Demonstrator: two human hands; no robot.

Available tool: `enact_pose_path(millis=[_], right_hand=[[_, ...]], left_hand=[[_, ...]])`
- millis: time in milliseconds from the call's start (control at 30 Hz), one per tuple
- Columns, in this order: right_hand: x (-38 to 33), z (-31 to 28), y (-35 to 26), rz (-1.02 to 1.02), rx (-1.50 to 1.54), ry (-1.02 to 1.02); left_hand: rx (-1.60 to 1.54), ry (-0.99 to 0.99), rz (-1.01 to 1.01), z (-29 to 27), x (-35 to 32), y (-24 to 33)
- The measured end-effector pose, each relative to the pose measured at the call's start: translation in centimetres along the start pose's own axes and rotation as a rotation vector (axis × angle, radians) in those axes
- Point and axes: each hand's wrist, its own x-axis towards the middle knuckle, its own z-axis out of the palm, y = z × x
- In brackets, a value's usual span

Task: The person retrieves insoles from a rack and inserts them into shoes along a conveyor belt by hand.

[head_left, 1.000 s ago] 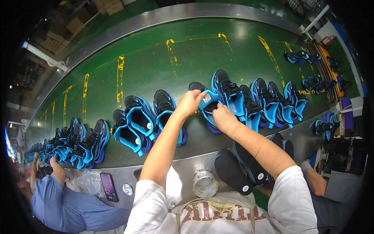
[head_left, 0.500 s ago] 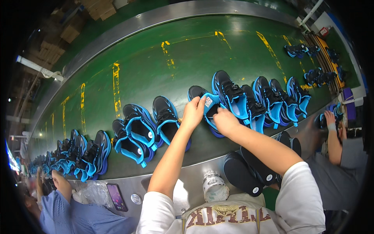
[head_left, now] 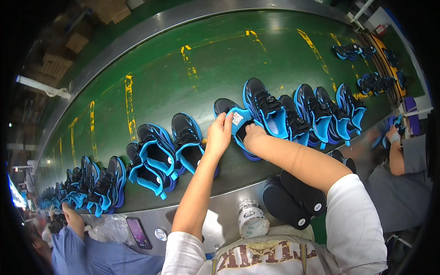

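A black and blue sneaker stands on the green conveyor belt, its light blue opening facing me. My left hand pinches its raised blue tongue, which carries a small white label. The fingers of my right hand are bunched together and dip into the opening; their tips are hidden inside. Touching or close to it on the right is another sneaker. To the left of my left hand stand several more, the nearest a single sneaker.
Black insoles with round white stickers lie at the metal edge, under my right arm. Beside them are a white roll, a phone and a round disc. Co-workers sit either side: a bare arm left, a hand right.
The belt's yellow marks and the sneakers have shifted a little to the left. Both my hands have moved left with the sneaker, the right one still reaching into its opening.
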Motion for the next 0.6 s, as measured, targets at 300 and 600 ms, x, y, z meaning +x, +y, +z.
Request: enact_pose_path(millis=[300,600], right_hand=[[-2.6,-2.0,2.0,-0.326,0.077,-0.112],[-5.8,-0.3,2.1,-0.25,0.316,0.0]], left_hand=[[0.586,0.051,0.48,-0.1,0.2,0.8],[0.893,-0.1,0.585,0.6,0.0,2.5]])
